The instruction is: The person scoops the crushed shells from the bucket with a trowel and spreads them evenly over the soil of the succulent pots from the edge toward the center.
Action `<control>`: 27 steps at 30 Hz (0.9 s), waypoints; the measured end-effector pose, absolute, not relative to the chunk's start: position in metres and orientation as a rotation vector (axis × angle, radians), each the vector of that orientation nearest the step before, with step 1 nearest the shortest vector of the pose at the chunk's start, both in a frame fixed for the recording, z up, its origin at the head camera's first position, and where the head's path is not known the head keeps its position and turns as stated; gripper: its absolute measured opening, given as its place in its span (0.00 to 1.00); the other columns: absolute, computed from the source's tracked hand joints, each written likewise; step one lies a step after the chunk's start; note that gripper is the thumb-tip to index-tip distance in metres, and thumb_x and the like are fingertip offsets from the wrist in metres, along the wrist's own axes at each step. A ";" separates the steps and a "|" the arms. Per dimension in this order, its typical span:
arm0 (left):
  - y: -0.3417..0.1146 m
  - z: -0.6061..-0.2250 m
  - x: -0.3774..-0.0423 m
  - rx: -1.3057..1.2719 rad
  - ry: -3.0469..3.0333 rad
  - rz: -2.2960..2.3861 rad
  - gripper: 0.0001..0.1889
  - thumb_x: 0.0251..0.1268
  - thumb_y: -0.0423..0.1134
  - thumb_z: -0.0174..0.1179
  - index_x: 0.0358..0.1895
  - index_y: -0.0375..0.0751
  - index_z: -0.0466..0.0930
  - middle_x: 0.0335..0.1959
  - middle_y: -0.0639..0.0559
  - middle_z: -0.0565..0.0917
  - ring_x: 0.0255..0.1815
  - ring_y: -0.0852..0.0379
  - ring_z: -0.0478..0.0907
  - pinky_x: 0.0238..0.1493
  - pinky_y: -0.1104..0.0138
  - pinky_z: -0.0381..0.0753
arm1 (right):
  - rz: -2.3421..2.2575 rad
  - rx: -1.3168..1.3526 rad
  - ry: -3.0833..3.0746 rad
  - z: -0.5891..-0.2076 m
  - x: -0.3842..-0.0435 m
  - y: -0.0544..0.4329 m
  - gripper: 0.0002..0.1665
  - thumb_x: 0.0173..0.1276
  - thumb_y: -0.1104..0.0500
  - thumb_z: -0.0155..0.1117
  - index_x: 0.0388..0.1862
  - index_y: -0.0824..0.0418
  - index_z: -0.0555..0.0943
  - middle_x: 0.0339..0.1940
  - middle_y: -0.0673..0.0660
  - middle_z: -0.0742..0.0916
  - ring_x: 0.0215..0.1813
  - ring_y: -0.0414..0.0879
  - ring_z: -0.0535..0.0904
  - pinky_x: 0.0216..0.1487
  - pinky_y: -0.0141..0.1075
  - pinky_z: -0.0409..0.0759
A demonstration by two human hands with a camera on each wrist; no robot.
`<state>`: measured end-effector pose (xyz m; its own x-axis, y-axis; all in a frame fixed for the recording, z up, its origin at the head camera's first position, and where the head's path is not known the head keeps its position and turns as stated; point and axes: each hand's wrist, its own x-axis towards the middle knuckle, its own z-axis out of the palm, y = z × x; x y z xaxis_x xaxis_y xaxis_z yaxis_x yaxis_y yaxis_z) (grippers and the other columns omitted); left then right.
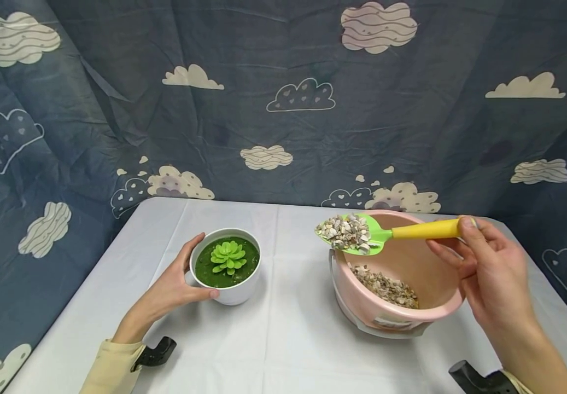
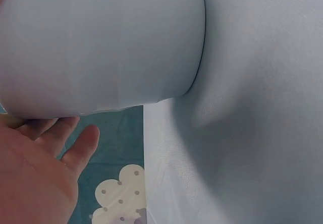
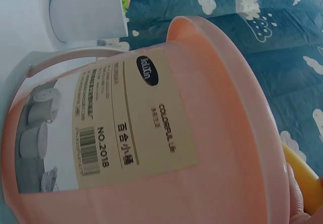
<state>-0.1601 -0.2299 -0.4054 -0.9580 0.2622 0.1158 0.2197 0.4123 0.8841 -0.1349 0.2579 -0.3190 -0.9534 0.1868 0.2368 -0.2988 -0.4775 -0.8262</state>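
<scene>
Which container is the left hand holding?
The white pot with the green succulent: the left hand grips it, while the pink bucket stands apart from that hand.

Downward head, close wrist views share the pot (image 1: 240, 292).

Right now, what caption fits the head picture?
Right hand holds a scoop of gravel; left hand grips a plant pot.

Pale yellow sleeves (image 1: 111, 368), black wrist-worn devices (image 1: 156, 352)
</scene>
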 end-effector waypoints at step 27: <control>-0.229 -0.405 -0.160 0.419 2.607 1.625 0.60 0.42 0.39 0.81 0.78 0.46 0.49 0.71 0.41 0.64 0.69 0.38 0.62 0.67 0.41 0.56 | 2.496 0.354 -1.373 -0.314 -0.127 0.199 0.08 0.74 0.71 0.53 0.49 0.75 0.73 0.47 0.65 0.81 0.43 0.54 0.86 0.43 0.47 0.81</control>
<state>-0.1601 -0.2292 -0.4051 -0.9626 0.2488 0.1071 0.2057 0.4141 0.8867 -0.1273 0.1993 -0.3143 -0.9336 0.1171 0.3386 -0.3487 -0.5142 -0.7836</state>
